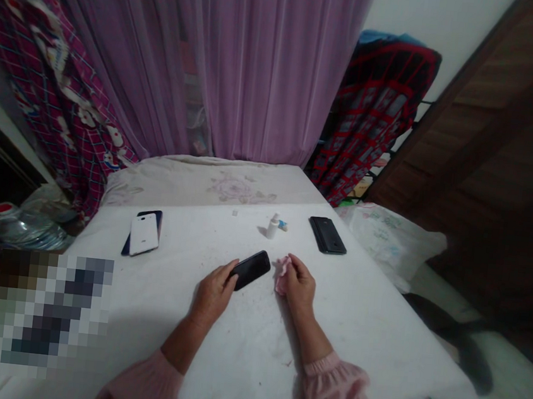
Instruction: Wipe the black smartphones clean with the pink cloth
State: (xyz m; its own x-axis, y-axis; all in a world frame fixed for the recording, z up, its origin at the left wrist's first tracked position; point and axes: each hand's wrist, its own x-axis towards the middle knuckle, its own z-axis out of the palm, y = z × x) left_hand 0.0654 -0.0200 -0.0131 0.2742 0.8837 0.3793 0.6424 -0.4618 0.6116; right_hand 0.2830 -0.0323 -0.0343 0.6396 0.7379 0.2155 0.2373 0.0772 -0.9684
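Pink sleeves: two gathered pink fabric cuffs (320, 361) framed the near end of the white-covered worktop (240, 362).
Left grip: the left hand (215, 288) was clamped on the lower end of a black, round-cornered smartphone (254, 270), thumb over the near edge, dark glass facing up. The phone lay slantwise in front of the wearer, between the two hands.
Right grip: the right hand (299, 285) had its fingertips together on a crumpled pale-pink cloth (281, 278), just beside the phone's far end and apart from it.
Cloth-and-phone step: this looked like a pause, both things in grip and neither meeting.
Cloth-to-glass move: judged from the pose, contact would have called for a steady left grip and a short leftward reach by the right.
Side phones: on the left, a white smartphone (143, 235) lay back up on a dark-blue one (126, 246); on the right, two black ones (328, 236) lay stacked.
White bottle: a small white plastic bottle (273, 228) stood upright beyond the hands, before a little blue-and-white item (283, 225) it partly hid.
Hard to see: pixelation covered a dark shape (57, 311) at left; fingers hid the phone's lower end; whether its underside touched the worktop could not be told.
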